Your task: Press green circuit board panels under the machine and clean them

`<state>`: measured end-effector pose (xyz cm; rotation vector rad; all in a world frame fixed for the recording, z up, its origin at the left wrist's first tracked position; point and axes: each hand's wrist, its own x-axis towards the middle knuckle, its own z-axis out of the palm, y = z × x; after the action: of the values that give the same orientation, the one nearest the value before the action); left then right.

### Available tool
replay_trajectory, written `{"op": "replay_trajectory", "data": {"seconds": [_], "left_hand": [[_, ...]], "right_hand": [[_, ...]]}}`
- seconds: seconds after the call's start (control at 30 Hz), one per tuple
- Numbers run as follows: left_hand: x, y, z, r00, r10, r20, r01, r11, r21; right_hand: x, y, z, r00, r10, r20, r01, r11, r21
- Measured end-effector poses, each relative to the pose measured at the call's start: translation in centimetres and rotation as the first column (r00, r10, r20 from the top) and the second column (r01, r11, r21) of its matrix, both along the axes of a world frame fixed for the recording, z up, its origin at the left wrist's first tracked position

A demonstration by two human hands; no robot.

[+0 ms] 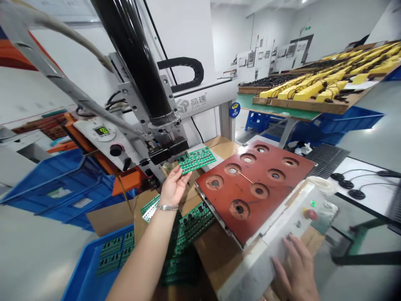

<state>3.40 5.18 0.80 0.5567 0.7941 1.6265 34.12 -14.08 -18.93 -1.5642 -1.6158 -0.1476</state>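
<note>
Held up by its near left corner in my left hand (177, 187) is a green circuit board (197, 159), just in front of the machine head (167, 150). My right hand (296, 267) rests with its fingers apart on the pale control panel (266, 255), below the red button (310, 214). Between the hands lies a reddish-brown plate (250, 167) with several round recesses. More green boards (196, 221) lie below my left hand, partly hidden by my forearm.
A blue bin (77, 267) with boards stands at lower left, and blue crates (59, 188) stand behind it. At right, a white surface (372, 188) bears round black parts with cables. Yellow items (310, 90) fill trays at upper right.
</note>
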Motion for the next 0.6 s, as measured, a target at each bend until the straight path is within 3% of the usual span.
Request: {"op": "replay_trajectory", "data": {"seconds": [0.6], "left_hand": [[0.04, -0.71, 0.45, 0.999, -0.037, -0.022, 0.037, 0.999, 0.015]], "right_hand": [[0.16, 0.17, 0.14, 0.999, 0.016, 0.031, -0.016, 1.000, 0.021]]}}
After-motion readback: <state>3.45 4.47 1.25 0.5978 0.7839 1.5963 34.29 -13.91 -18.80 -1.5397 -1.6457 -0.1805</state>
